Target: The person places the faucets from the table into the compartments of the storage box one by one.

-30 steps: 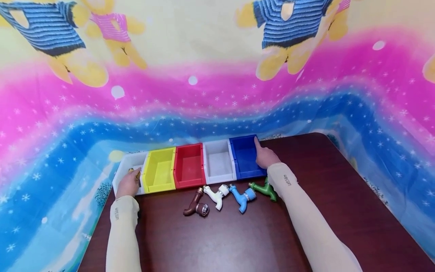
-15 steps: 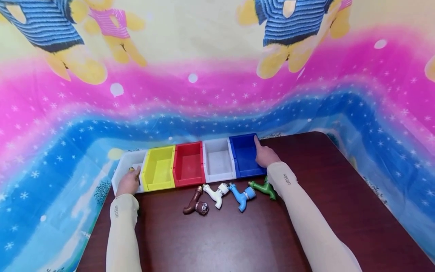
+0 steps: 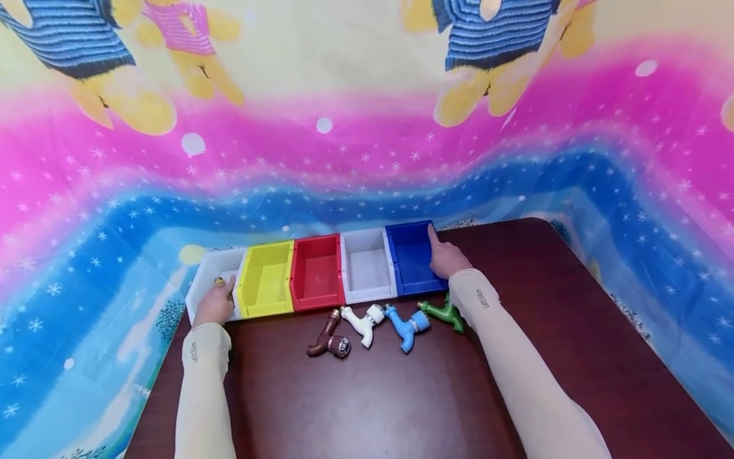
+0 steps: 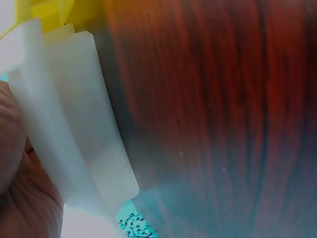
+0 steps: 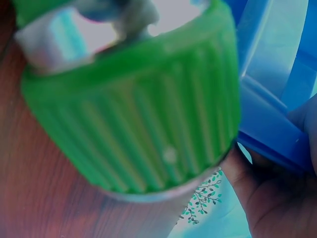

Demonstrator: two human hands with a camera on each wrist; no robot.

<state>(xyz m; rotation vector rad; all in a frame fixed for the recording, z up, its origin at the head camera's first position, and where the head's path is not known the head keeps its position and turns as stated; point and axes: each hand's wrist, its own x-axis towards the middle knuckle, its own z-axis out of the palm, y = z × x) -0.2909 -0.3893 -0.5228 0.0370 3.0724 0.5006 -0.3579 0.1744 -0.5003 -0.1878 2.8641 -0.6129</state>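
A joined row of bins stands at the table's back in the head view. My left hand grips the front wall of the leftmost white bin, thumb on the inside. A small brass-coloured end shows in that bin; the rest is hidden by the hand. At the other end my right hand pinches the outer wall of the blue bin. Before the row lie a brown tap, a white tap, a blue tap and a green tap, partly behind the right sleeve.
Between the end bins are a yellow bin, a red bin and another white bin. The dark wooden table stretches in front and to the right. A patterned cloth hangs close behind the bins.
The whole head view has shifted slightly, so the scene sits a little higher. Both hands keep their hold on the end bins, and the taps stay in the same arrangement.
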